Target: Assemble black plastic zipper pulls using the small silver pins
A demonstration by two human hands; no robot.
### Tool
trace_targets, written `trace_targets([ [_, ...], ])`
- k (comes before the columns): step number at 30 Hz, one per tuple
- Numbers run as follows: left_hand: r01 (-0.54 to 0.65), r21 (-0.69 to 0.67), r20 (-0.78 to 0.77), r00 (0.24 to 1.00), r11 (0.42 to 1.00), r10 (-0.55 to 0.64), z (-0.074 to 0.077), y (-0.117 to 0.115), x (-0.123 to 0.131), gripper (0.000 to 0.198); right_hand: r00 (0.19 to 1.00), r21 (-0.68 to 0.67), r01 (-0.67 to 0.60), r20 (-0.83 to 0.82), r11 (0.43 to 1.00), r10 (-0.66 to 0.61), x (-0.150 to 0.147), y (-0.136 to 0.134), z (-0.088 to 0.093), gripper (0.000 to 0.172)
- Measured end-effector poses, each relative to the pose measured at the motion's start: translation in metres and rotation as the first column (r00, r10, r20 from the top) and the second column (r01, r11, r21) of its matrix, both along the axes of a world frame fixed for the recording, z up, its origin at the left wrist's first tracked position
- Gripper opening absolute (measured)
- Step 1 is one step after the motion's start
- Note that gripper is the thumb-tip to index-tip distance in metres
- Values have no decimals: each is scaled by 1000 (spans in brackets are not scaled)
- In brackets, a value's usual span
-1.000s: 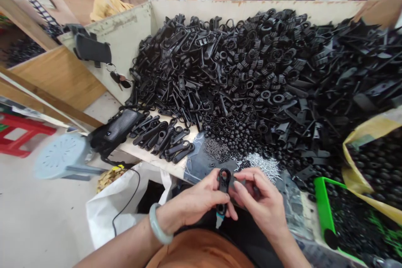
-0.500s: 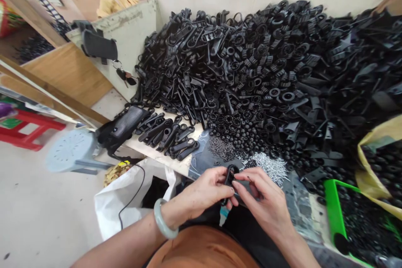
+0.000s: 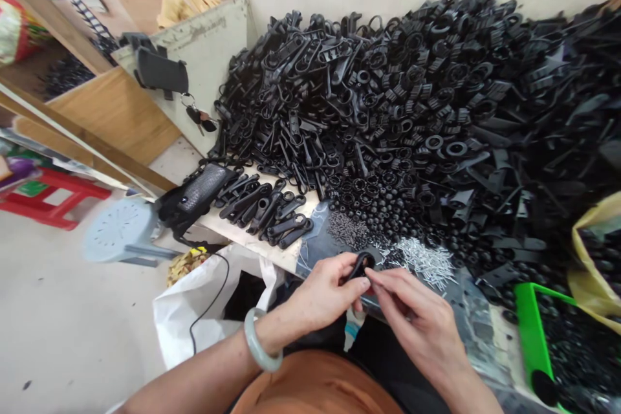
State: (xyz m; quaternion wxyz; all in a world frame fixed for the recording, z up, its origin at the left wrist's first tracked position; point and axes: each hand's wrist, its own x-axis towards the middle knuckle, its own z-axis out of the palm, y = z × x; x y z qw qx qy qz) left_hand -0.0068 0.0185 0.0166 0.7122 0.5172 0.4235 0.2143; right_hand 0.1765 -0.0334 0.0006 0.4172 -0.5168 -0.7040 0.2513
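My left hand (image 3: 330,291), with a pale bangle at the wrist, grips a black plastic part with a ring-shaped end (image 3: 363,263) above the table's front edge. The thumb and fingers cover most of its length. My right hand (image 3: 417,310) has its thumb and forefinger pinched together at the ring's opening; whatever small thing is between them is hidden. Just beyond the hands lie a heap of silver pins (image 3: 424,262) and a pile of tiny dark pieces (image 3: 347,229). Several similar black lever-like parts (image 3: 264,210) lie in a row to the left.
A large heap of black plastic parts (image 3: 339,97) fills the walled table. A green bin (image 3: 531,330) and a yellow sack (image 3: 589,259) stand at right. Keys (image 3: 201,118) hang from the left panel. At lower left are a white sack (image 3: 174,317) and a stool (image 3: 119,229).
The view has shifted slightly, moving the scene to the right. In my left hand the black part is tilted more to the right, and my right fingertips stay pinched at its ring.
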Motion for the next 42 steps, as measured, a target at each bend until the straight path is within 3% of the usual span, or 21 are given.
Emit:
trace_targets([
  [5, 51, 203, -181, 983, 978, -13, -2, 2, -5, 13, 998, 14, 5, 70, 1000, -6, -2, -2, 4, 34],
  [9, 47, 276, -269, 963, 960, 30, -6, 0, -1, 14, 998, -49, 20, 58, 999, -17, -9, -3, 2, 36],
  [15, -54, 140, -107, 992, 989, 69, -23, 0, 1, 19, 1000, -199, 10, -18, 980, -14, -4, -4, 0, 34],
  [20, -96, -1, 25, 995, 995, 96, -24, 3, 0, 24, 992, -139, 88, 106, 986, -73, 9, -9, 0, 40],
  [26, -82, 10, 24, 996, 997, 82, -26, 2, 0, 27, 980, 25, 27, 198, 999, -32, 3, -9, -3, 39],
  [35, -86, -2, 29, 996, 996, 86, -31, 1, -2, 27, 949, 50, 49, 310, 998, -63, 0, -8, -7, 35],
  [42, -87, -31, 25, 996, 996, 87, -30, 0, -1, 27, 965, -20, 65, 257, 998, -58, -7, -9, -7, 36],
])
